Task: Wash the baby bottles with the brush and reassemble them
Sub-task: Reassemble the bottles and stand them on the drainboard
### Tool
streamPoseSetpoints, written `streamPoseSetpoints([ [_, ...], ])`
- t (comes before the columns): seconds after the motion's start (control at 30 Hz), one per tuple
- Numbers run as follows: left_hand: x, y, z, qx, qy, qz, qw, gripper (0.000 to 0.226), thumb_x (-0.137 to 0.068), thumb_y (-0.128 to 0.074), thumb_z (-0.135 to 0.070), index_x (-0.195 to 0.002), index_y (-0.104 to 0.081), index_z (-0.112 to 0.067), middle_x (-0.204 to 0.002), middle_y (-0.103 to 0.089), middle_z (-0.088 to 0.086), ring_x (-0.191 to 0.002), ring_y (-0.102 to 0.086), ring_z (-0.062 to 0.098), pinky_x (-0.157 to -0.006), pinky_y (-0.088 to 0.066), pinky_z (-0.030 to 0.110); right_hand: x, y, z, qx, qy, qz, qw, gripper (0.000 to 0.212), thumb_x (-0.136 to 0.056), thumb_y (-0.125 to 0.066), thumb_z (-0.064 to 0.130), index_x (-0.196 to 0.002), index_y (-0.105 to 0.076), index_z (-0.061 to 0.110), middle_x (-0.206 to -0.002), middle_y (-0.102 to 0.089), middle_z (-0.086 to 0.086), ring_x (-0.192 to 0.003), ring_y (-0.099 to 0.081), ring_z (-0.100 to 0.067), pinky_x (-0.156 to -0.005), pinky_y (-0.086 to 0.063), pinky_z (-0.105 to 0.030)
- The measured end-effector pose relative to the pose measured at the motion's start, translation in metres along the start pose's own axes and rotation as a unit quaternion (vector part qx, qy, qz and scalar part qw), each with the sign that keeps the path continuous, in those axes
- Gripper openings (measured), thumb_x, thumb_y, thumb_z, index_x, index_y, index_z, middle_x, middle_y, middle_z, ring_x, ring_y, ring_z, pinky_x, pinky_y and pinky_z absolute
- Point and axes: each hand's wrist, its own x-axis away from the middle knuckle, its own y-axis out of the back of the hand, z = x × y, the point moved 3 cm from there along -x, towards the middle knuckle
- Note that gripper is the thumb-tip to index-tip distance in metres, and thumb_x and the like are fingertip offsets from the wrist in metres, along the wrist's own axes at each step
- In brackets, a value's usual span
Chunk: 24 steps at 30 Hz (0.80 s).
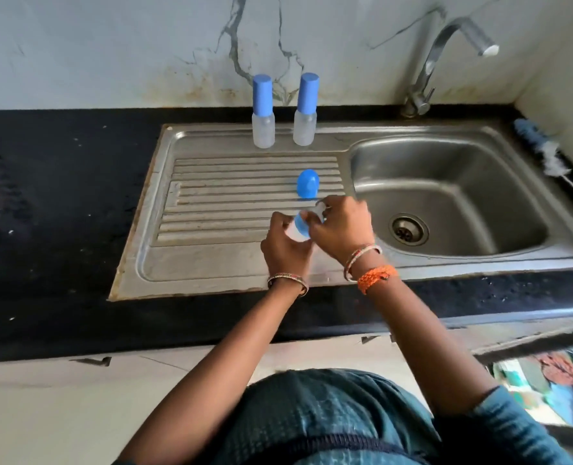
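bottle (296, 229) sits gripped in your left hand (286, 245); your right hand (342, 226) pinches its nipple at 2 o'clock.

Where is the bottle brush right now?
The bottle brush lies on the black counter at far right, beyond the sink basin, near the tap.

No legible text, no labels, brands, numbers or signs on any surface in view
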Motion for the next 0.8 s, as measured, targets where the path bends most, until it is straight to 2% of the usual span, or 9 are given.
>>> streamPoseSetpoints([
  [0.1, -0.031, 0.01, -0.021, 0.025, -0.048, 0.029, 0.998, 0.048, -0.055, -0.089, -0.022, -0.082, -0.05, -0.015, -0.073, -0.059, -0.007, -0.062, -0.051, 0.008, -0.056, -0.038, 0.015, -0.061, 0.026, -0.009, -0.217, -0.028, 0.003, 0.976, 0.036, -0.082, -0.065, 0.047, -0.101, -0.07, 0.017, -0.096, -0.072, -0.01, -0.088, -0.067, -0.02, -0.087, -0.054, -0.038],
  [0.17, -0.056, 0.014, -0.03, 0.032, -0.061, 0.021, 0.997, 0.05, -0.053, -0.09, -0.024, -0.083, -0.05, -0.017, -0.078, -0.062, -0.001, -0.067, -0.054, 0.015, -0.059, -0.042, 0.022, -0.103, 0.016, -0.013, -0.102, 0.017, 0.005, 0.995, 0.046, -0.081, -0.07, 0.026, -0.125, -0.06, 0.017, -0.117, -0.065, -0.008, -0.107, -0.062, -0.021, -0.097, -0.046, -0.03],
  [0.27, -0.081, 0.014, -0.037, 0.018, -0.075, 0.037, 0.996, 0.05, -0.054, -0.09, -0.021, -0.084, -0.05, -0.017, -0.079, -0.063, -0.001, -0.065, -0.052, 0.012, -0.055, -0.039, 0.012, -0.134, -0.034, -0.02, 0.057, 0.085, 0.174, 0.979, 0.061, -0.08, -0.072, 0.023, -0.137, -0.05, 0.023, -0.141, -0.048, -0.011, -0.133, -0.041, -0.03, -0.108, -0.028, -0.029],
  [0.4, -0.096, 0.007, -0.029, 0.038, -0.084, 0.081, 0.992, 0.045, -0.058, -0.089, -0.018, -0.082, -0.051, -0.021, -0.085, -0.066, 0.0, -0.074, -0.057, 0.013, -0.065, -0.044, 0.024, -0.151, -0.036, -0.022, 0.101, 0.117, 0.153, 0.976, 0.05, -0.073, -0.077, 0.02, -0.121, -0.064, 0.022, -0.119, -0.066, -0.009, -0.112, -0.058, -0.03, -0.094, -0.043, -0.033],
  [0.5, -0.104, -0.001, -0.035, 0.098, -0.08, 0.131, 0.983, 0.045, -0.056, -0.087, -0.025, -0.088, -0.056, -0.03, -0.096, -0.068, -0.003, -0.088, -0.063, 0.013, -0.077, -0.049, 0.024, -0.161, 0.033, -0.027, -0.143, 0.048, 0.045, 0.988, 0.043, -0.078, -0.076, 0.023, -0.119, -0.063, 0.02, -0.103, -0.068, -0.007, -0.086, -0.067, -0.022, -0.079, -0.056, -0.032],
  [0.63, -0.109, -0.022, -0.054, 0.173, -0.066, 0.2, 0.962, 0.045, -0.061, -0.085, -0.021, -0.097, -0.059, -0.029, -0.099, -0.069, -0.004, -0.088, -0.064, 0.005, -0.079, -0.049, 0.02, -0.143, 0.096, -0.089, -0.587, -0.082, 0.067, 0.803, 0.031, -0.083, -0.064, 0.032, -0.11, -0.064, 0.017, -0.097, -0.069, -0.006, -0.08, -0.068, -0.016, -0.073, -0.057, -0.028],
  [0.7, -0.105, -0.033, -0.064, 0.171, -0.064, 0.253, 0.95, 0.049, -0.054, -0.078, -0.037, -0.099, -0.06, -0.028, -0.094, -0.069, -0.009, -0.082, -0.064, -0.002, -0.072, -0.048, 0.014, -0.132, 0.084, -0.131, -0.439, -0.208, 0.046, 0.873, 0.048, -0.069, -0.078, 0.038, -0.109, -0.067, 0.013, -0.099, -0.071, -0.009, -0.089, -0.068, -0.02, -0.084, -0.053, -0.032],
  [0.77, -0.102, -0.044, -0.067, 0.158, -0.06, 0.295, 0.941, 0.058, -0.052, -0.073, -0.046, -0.104, -0.061, -0.023, -0.092, -0.069, -0.011, -0.079, -0.064, -0.004, -0.069, -0.047, 0.012, -0.122, 0.072, -0.159, -0.107, -0.275, -0.001, 0.955, 0.05, -0.067, -0.083, 0.025, -0.114, -0.067, 0.014, -0.112, -0.067, -0.016, -0.106, -0.062, -0.03, -0.093, -0.046, -0.036],
  [0.8, -0.102, -0.048, -0.066, 0.156, -0.06, 0.306, 0.937, 0.061, -0.053, -0.072, -0.047, -0.107, -0.061, -0.02, -0.092, -0.069, -0.011, -0.079, -0.064, -0.004, -0.067, -0.047, 0.011, -0.122, 0.078, -0.163, -0.038, -0.298, -0.061, 0.952, 0.05, -0.067, -0.082, 0.021, -0.115, -0.068, 0.014, -0.114, -0.066, -0.018, -0.107, -0.061, -0.032, -0.093, -0.046, -0.037],
])
